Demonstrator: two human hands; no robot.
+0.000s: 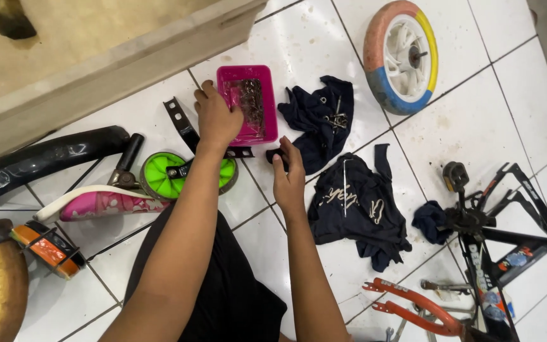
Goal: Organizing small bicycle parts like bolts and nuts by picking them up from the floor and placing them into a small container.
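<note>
My left hand [216,117] reaches into a pink plastic tray [268,101] holding several small metal parts; whether its fingers grip one is hidden. My right hand [289,177] holds a small black part [277,157] just below the tray, above the white tiled floor. A green training wheel [163,176] on a black bracket [180,126] lies under my left forearm.
Dark cloths [318,114] [356,206] lie to the right, one with bolts on it. A colourful small wheel [400,57] is far right. A black bike frame [508,234], red fork [413,307], black fender [39,161], pink saddle [96,204] and a tyre [1,278] surround me.
</note>
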